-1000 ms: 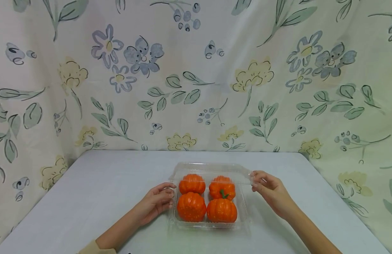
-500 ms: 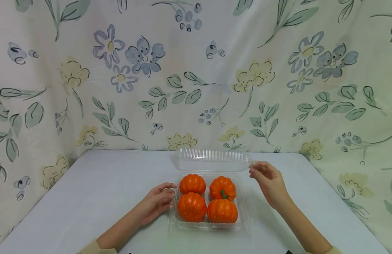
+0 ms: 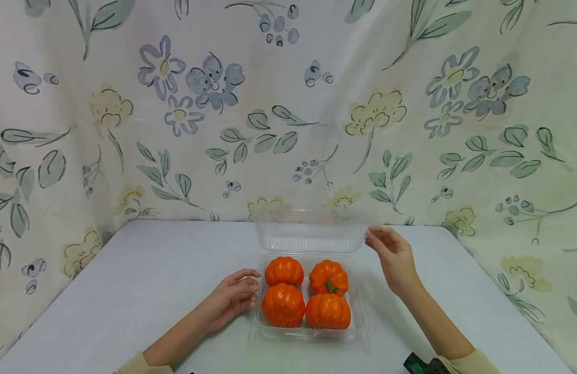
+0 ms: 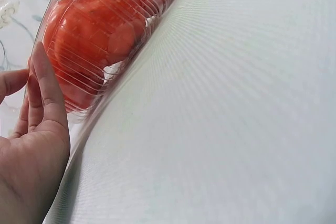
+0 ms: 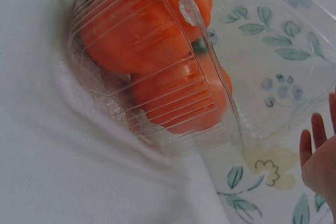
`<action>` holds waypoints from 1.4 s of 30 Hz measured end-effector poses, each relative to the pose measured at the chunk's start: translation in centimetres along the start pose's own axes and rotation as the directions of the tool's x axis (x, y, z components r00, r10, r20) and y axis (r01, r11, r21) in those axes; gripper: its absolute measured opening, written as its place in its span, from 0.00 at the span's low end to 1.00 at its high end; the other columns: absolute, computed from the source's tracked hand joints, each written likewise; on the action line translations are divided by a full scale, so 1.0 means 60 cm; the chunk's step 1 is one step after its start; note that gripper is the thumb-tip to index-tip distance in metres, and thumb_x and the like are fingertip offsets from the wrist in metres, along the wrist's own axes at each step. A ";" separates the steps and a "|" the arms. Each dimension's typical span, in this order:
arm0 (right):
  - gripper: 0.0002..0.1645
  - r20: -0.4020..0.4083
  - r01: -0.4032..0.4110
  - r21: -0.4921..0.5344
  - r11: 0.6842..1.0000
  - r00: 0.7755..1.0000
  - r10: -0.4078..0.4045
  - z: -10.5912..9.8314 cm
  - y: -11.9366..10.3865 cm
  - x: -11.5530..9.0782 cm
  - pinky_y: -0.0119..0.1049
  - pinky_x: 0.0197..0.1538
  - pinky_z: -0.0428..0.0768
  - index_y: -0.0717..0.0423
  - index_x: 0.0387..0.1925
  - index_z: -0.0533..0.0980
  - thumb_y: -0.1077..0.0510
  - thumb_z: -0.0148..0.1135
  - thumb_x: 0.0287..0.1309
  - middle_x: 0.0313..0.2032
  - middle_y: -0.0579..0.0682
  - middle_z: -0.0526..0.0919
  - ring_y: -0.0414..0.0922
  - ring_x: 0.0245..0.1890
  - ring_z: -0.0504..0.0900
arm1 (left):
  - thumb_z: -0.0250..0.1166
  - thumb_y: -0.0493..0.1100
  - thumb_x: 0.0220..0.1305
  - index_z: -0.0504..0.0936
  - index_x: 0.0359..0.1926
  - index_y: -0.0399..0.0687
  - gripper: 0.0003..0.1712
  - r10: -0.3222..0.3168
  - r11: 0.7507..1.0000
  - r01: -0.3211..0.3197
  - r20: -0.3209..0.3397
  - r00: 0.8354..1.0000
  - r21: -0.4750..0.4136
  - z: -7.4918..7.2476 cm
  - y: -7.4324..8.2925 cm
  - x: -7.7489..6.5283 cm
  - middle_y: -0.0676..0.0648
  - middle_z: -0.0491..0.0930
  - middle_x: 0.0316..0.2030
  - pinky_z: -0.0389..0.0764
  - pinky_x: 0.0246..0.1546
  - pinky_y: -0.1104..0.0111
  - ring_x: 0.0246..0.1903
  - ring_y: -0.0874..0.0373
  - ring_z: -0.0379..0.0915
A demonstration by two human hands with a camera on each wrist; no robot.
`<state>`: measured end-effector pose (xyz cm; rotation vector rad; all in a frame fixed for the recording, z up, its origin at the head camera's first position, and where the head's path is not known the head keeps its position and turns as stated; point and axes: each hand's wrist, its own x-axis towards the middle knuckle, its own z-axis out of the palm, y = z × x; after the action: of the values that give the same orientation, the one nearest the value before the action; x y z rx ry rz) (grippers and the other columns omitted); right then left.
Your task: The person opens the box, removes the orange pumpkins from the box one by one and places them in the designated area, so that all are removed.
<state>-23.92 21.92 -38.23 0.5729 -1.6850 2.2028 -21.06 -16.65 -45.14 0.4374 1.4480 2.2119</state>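
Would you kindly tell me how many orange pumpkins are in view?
4 in the head view: back-left pumpkin, back-right pumpkin, front-left pumpkin and front-right pumpkin, all in the clear container; none seems hidden.

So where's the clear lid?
In the head view, the clear lid stands open behind the orange pumpkins, at their box's far side, with the right hand by the lid's right edge.

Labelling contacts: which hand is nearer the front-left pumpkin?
Left. Left hand is outside the tray, beside that pumpkin; right hand is farther, right of the raised lid.
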 end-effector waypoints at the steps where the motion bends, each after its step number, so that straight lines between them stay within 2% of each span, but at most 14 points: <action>1: 0.19 0.000 -0.001 0.006 1.000 1.000 0.001 0.000 0.001 0.002 0.28 0.55 0.84 0.49 0.47 0.85 0.73 0.54 0.74 0.41 0.42 0.86 0.39 0.43 0.85 | 0.53 0.33 0.79 0.75 0.56 0.49 0.12 0.000 1.000 0.000 -0.001 1.000 0.000 0.000 0.000 0.000 0.56 0.80 0.39 0.85 0.43 0.75 0.35 0.64 0.80; 10: 0.20 -0.004 0.009 0.036 0.999 1.000 -0.009 -0.006 0.025 0.015 0.29 0.55 0.85 0.50 0.47 0.84 0.75 0.54 0.73 0.40 0.44 0.87 0.39 0.41 0.87 | 0.54 0.33 0.78 0.76 0.55 0.51 0.12 -0.004 1.000 0.004 -0.004 1.000 -0.008 0.001 -0.002 0.001 0.56 0.80 0.39 0.85 0.43 0.74 0.35 0.64 0.80; 17: 0.21 -0.036 -0.006 -0.005 1.000 0.999 0.006 -0.009 0.042 0.022 0.29 0.52 0.86 0.49 0.47 0.85 0.75 0.54 0.73 0.39 0.43 0.88 0.38 0.39 0.87 | 0.54 0.32 0.78 0.75 0.55 0.50 0.12 -0.003 1.000 0.003 -0.003 1.000 -0.009 0.000 -0.002 0.002 0.56 0.80 0.39 0.85 0.43 0.74 0.34 0.64 0.80; 26: 0.16 -0.056 -0.034 -0.103 0.994 0.998 0.029 -0.011 0.057 0.033 0.29 0.50 0.86 0.53 0.51 0.83 0.72 0.58 0.73 0.40 0.42 0.87 0.39 0.39 0.86 | 0.54 0.31 0.78 0.74 0.56 0.49 0.13 0.006 1.000 -0.006 -0.008 1.000 -0.006 0.000 0.000 0.001 0.56 0.81 0.39 0.85 0.43 0.74 0.34 0.64 0.80; 30: 0.15 -0.052 -0.054 -0.159 0.986 0.998 0.046 -0.012 0.065 0.038 0.29 0.48 0.87 0.65 0.58 0.78 0.71 0.59 0.72 0.40 0.42 0.85 0.40 0.39 0.85 | 0.54 0.31 0.78 0.74 0.56 0.49 0.13 0.008 1.000 -0.008 -0.001 1.000 -0.003 -0.001 -0.001 0.001 0.56 0.81 0.40 0.85 0.43 0.74 0.35 0.64 0.80; 32: 0.20 -0.044 -0.066 -0.186 0.980 0.997 0.059 -0.014 0.070 0.039 0.29 0.48 0.87 0.71 0.62 0.73 0.71 0.60 0.72 0.40 0.41 0.85 0.39 0.39 0.85 | 0.54 0.31 0.78 0.74 0.56 0.49 0.13 0.008 1.000 -0.008 0.005 1.000 -0.002 -0.001 -0.001 0.001 0.56 0.81 0.40 0.85 0.43 0.74 0.35 0.64 0.81; 34: 0.24 -0.035 -0.081 -0.217 0.973 0.997 0.075 -0.016 0.074 0.040 0.29 0.48 0.87 0.73 0.66 0.70 0.71 0.60 0.72 0.41 0.42 0.84 0.39 0.39 0.85 | 0.54 0.32 0.78 0.74 0.57 0.49 0.13 0.007 1.000 -0.007 0.011 1.000 -0.002 -0.002 0.000 0.001 0.56 0.80 0.40 0.85 0.43 0.74 0.35 0.64 0.81; 40: 0.26 0.001 -0.113 -0.257 0.960 0.993 0.117 -0.023 0.081 0.040 0.29 0.49 0.87 0.56 0.68 0.74 0.71 0.61 0.71 0.43 0.47 0.83 0.37 0.39 0.85 | 0.54 0.32 0.78 0.74 0.57 0.48 0.13 0.013 1.000 -0.013 0.033 0.999 -0.001 -0.002 0.000 0.000 0.55 0.80 0.40 0.85 0.44 0.74 0.36 0.64 0.81; 42: 0.27 0.015 -0.118 -0.255 0.960 0.992 0.125 -0.024 0.082 0.041 0.29 0.49 0.86 0.57 0.69 0.73 0.71 0.61 0.71 0.44 0.47 0.82 0.37 0.40 0.85 | 0.54 0.32 0.78 0.74 0.57 0.49 0.13 0.020 1.000 -0.020 0.044 0.999 0.000 -0.003 -0.001 -0.001 0.56 0.80 0.40 0.85 0.44 0.74 0.36 0.64 0.80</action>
<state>-28.57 22.04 -41.52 0.4489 -2.0276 2.0196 -21.09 -16.82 -45.26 0.4994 1.4280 2.2036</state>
